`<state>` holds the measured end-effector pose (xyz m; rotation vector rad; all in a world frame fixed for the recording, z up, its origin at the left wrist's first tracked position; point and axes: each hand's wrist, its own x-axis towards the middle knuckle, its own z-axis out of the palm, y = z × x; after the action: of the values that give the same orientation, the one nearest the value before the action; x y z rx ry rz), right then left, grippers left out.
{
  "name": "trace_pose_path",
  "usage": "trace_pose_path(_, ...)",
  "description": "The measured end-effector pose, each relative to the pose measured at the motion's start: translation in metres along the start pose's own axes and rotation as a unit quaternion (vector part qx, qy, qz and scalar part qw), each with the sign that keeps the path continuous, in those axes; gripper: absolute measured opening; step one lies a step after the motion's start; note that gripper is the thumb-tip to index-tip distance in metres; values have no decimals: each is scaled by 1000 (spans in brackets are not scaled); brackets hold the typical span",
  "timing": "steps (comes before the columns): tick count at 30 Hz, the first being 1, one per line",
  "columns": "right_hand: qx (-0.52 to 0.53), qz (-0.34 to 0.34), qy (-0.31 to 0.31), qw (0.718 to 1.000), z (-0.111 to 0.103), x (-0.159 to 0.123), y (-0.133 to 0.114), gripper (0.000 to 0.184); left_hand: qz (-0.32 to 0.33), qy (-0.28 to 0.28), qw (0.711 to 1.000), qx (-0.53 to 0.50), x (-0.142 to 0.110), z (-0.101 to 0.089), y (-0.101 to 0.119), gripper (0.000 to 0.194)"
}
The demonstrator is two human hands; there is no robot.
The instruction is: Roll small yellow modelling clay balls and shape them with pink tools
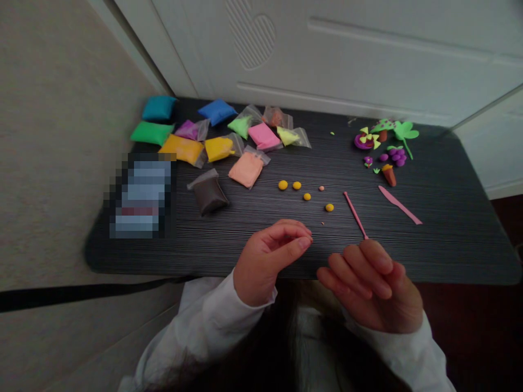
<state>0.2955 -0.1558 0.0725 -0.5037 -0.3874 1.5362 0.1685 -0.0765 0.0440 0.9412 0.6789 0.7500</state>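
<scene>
My left hand point(267, 256) hovers over the near edge of the dark table point(449, 234), thumb and fingertips pinched together; anything between them is too small to name. My right hand point(373, 288) sits just right of it, fingers loosely curled and apart, palm up, holding nothing I can see. Several small yellow clay balls point(283, 185) and a tiny peach bit point(321, 188) lie on the table beyond my hands. A thin pink stick tool point(355, 215) lies slanting just past my right fingertips. A flat pink clay knife point(399, 204) lies further right.
Several bags of coloured clay point(216, 147) are spread across the table's far left, with a brown bag point(209, 193) nearest. Finished clay figures point(386, 144), among them purple grapes and green leaves, stand at the far right. A blurred-out flat thing point(141, 196) lies at the left edge. White panelled wall behind.
</scene>
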Motion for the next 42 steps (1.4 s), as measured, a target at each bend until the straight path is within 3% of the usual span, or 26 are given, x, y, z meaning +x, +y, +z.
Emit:
trace_pose_path(6,0,0,1,1000,0,-1,0,7,20,7,999,30,1,0,-1,7)
trace_pose_path(9,-8,-8,10,1000,-2,0,-2,8,71,21,983,170,3,-3,2,5)
trace_pose_path(11,-23,-18,27,999,-6,0,-4,8,123,26,941,313,8,-6,3,6)
trace_pose_path(13,-41,-31,47,998,-10,0,-7,7,178,29,882,435,15,-10,2,8)
trace_pose_path(16,-79,-51,83,992,-18,0,-12,7,230,31,804,547,26,-12,-5,11)
trace_pose_path(21,-132,-62,149,978,-31,0,-17,11,211,17,749,628,34,-8,-18,18)
trace_pose_path(31,-126,-71,154,977,-61,2,-12,4,195,-16,738,645,36,-17,-14,21)
trace_pose_path(42,-86,-55,150,983,-64,4,-14,7,174,-1,739,651,41,-15,-10,11)
